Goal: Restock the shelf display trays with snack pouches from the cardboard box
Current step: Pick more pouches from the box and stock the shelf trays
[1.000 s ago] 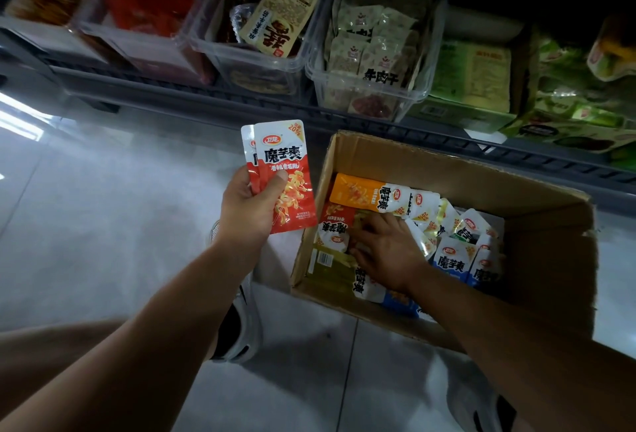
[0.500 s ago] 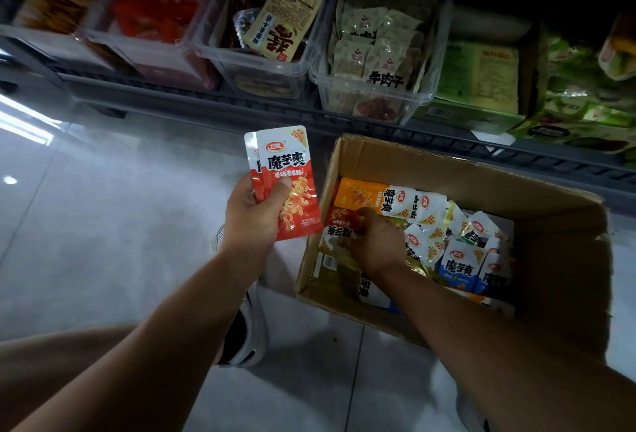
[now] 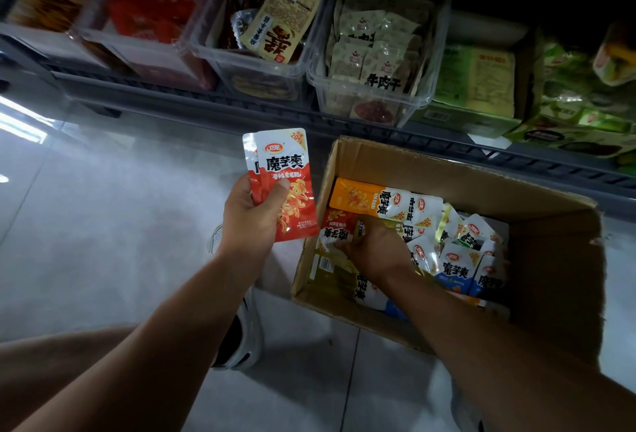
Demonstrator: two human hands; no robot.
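Gripping two red pouches (image 3: 282, 170), the left hand (image 3: 251, 221) hovered while the right hand (image 3: 377, 249) pinched a third pouch (image 3: 332, 230) in the cardboard box (image 3: 447, 170)

The red pouch (image 3: 285, 187) in the left hand (image 3: 251, 221) reads 魔芋爽 in big black letters, with "20%" at its top corner. The orange pouch (image 3: 358, 197) and the blue pouch (image 3: 456, 270) in the box (image 3: 447, 170) carry the same 魔芋爽. A beige pouch (image 3: 382, 77) in a clear tray (image 3: 428, 101) says 牛肉干.

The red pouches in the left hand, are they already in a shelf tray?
No, the left hand grips the red pouches above the floor, beside the cardboard box.
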